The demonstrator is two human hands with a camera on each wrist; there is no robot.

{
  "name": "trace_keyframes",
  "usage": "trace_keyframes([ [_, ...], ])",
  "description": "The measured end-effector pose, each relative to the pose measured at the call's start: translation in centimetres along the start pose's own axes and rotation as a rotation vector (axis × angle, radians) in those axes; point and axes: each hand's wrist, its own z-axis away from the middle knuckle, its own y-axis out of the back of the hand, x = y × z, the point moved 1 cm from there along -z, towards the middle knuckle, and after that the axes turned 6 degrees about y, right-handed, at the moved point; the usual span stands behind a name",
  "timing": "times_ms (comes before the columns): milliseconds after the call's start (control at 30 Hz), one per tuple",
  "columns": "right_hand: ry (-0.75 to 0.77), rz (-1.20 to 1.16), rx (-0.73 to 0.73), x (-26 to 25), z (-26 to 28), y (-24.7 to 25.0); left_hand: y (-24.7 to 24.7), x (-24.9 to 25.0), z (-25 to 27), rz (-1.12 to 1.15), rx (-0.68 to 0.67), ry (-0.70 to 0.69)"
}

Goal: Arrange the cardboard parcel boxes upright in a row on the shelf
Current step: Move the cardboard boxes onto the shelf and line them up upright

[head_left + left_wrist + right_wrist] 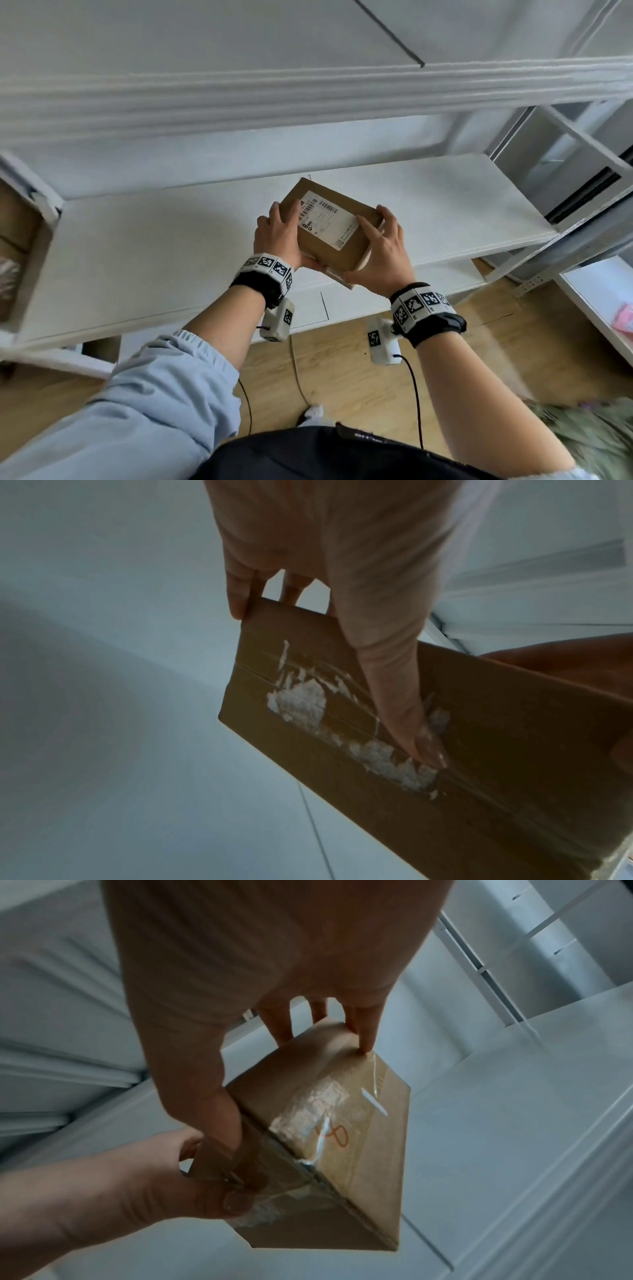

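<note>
Brown corrugated cardboard parcel box (330,229), flat slab shape, held in mid-air above white shelf board (144,253), over its near-middle, not yet touching it. Left hand (277,236) clamped on left end, thumb pressed along underside (404,696); right hand (380,253) clamped on right end, fingertips (365,1039) curled over far edge. Hands apart, one per end, box between. White shipping label (325,219) with barcodes on top face, glossy clear tape and torn white paper residue (301,699) on bottom, red scribble (337,1135) on end face. Shelf surface smooth, matte, no other boxes visible on this board. Probably best done by rotating box onto a narrow edge before lowering, keeping both ends pinched until edge sat flat; slim footprint judged tippy, tape likely slick on painted board, so released slowly and started at one end of shelf for a row.
</note>
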Motion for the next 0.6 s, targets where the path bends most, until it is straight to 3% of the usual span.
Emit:
trace_keyframes([
  [433,0.215,-0.110,-0.055,-16.2,13.9,-7.5,6.3,-16.6,20.5,0.056,0.062,0.209],
  [600,0.295,-0.101,-0.055,-21.5,17.4,-9.4,8.5,-21.7,26.0,0.100,0.123,0.243],
])
